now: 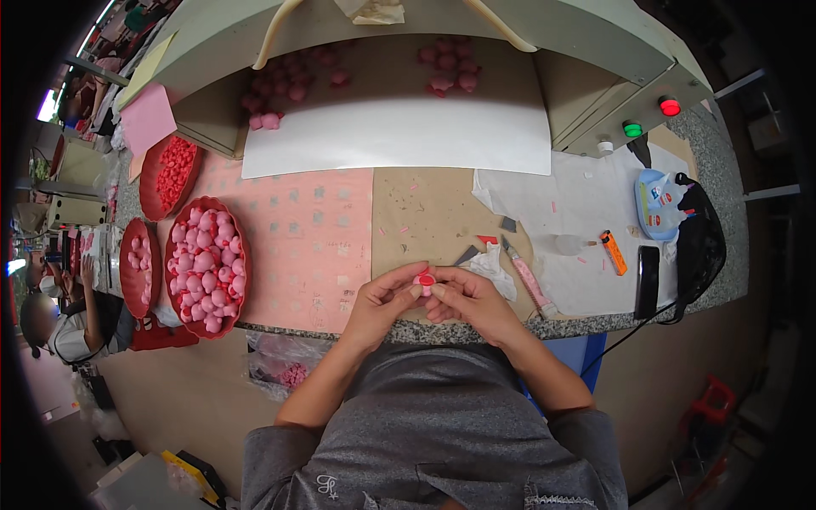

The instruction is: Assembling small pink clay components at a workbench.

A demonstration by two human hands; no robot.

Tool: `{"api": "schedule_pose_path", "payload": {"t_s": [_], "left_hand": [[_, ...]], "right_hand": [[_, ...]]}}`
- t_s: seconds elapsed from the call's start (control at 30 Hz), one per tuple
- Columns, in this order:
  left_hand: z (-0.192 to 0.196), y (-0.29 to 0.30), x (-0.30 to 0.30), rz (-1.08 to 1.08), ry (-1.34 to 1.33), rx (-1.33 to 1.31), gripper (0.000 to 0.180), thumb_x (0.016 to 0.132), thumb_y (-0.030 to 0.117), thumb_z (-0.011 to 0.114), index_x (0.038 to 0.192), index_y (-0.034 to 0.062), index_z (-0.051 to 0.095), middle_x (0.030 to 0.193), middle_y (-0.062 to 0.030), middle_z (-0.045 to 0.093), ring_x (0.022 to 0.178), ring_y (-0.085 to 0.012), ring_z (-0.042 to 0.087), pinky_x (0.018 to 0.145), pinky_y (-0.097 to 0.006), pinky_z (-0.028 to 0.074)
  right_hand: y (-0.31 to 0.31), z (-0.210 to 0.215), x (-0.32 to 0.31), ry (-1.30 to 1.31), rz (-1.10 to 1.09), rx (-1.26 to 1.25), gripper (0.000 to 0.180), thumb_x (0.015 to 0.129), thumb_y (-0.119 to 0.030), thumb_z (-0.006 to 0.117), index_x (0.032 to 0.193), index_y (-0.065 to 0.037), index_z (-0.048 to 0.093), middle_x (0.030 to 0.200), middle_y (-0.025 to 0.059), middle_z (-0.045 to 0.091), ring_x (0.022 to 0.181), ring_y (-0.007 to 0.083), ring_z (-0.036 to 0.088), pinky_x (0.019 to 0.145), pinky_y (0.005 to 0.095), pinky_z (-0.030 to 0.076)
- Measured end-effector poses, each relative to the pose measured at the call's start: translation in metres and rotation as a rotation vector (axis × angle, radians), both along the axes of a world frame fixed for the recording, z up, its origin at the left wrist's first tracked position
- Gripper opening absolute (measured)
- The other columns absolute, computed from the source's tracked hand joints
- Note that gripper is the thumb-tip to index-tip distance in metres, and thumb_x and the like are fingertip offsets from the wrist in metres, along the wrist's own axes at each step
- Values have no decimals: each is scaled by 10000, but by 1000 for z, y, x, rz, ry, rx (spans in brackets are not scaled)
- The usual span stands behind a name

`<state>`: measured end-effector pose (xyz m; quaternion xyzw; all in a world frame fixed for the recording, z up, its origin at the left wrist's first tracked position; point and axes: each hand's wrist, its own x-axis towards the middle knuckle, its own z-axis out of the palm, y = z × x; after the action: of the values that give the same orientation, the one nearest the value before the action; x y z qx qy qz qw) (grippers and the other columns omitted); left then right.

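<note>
My left hand (382,302) and my right hand (467,297) meet at the near edge of the bench, fingertips pinched together on one small pink-and-red piece (426,280). Both hands grip it from either side, just above the brown board (425,221). A red oval basket (206,263) full of pink pieces sits to the left of my left hand. A craft knife (527,276) and a crumpled white scrap (493,263) lie just right of my right hand.
Two more red baskets (140,263) (170,174) stand at the far left. A pink sheet (306,242) covers the bench left of centre. A machine housing (399,110) with pink pieces, a green button (632,129) and a red button (670,107) stands behind. An orange lighter (614,252) and a black phone (648,280) lie right.
</note>
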<state>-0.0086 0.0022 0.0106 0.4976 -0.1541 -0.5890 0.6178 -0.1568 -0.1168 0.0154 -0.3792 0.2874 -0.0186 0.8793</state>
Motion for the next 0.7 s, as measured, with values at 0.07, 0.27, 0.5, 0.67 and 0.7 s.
{"api": "schedule_pose_path", "payload": {"t_s": [0.07, 0.27, 0.5, 0.67, 0.7], "left_hand": [[2, 1, 0, 35, 51, -4, 394, 904, 27, 559, 1291, 20, 489, 1204, -97, 578, 1036, -150, 581, 915, -313, 489], [2, 8, 2, 84, -97, -150, 456, 875, -47, 549, 1312, 9, 434, 1286, -124, 507, 1108, -183, 544, 924, -343, 485], [-12, 11, 1, 65, -297, -122, 472, 834, -82, 594, 1280, -6, 457, 1224, -113, 550, 1100, -169, 547, 916, -299, 480], [-12, 10, -1, 82, -296, -124, 470, 834, -80, 596, 1278, -14, 458, 1215, -118, 556, 1096, -167, 550, 919, -294, 476], [-12, 10, -1, 79, -293, -131, 470, 835, -83, 591, 1280, -16, 456, 1208, -117, 558, 1095, -163, 549, 917, -290, 476]], "right_hand": [[6, 16, -3, -12, -69, -123, 327, 923, -175, 574, 1201, -13, 519, 895, 71, 624, 763, 118, 618, 677, 248, 523], [-1, 23, -29, 300, -184, -1637, 303, 827, -70, 654, 1118, -26, 579, 912, 87, 577, 844, 217, 575, 694, 285, 501], [-7, 19, -24, 202, -297, -1682, 149, 800, -45, 657, 929, 3, 599, 918, 130, 583, 832, 285, 574, 732, 340, 462], [3, 39, -3, 13, -283, -1392, 136, 829, -37, 634, 954, 11, 604, 900, 119, 592, 755, 250, 589, 649, 298, 462], [5, 41, 3, -69, -259, -1318, 143, 837, -38, 630, 971, 6, 607, 890, 114, 589, 742, 236, 589, 623, 284, 459]]}}
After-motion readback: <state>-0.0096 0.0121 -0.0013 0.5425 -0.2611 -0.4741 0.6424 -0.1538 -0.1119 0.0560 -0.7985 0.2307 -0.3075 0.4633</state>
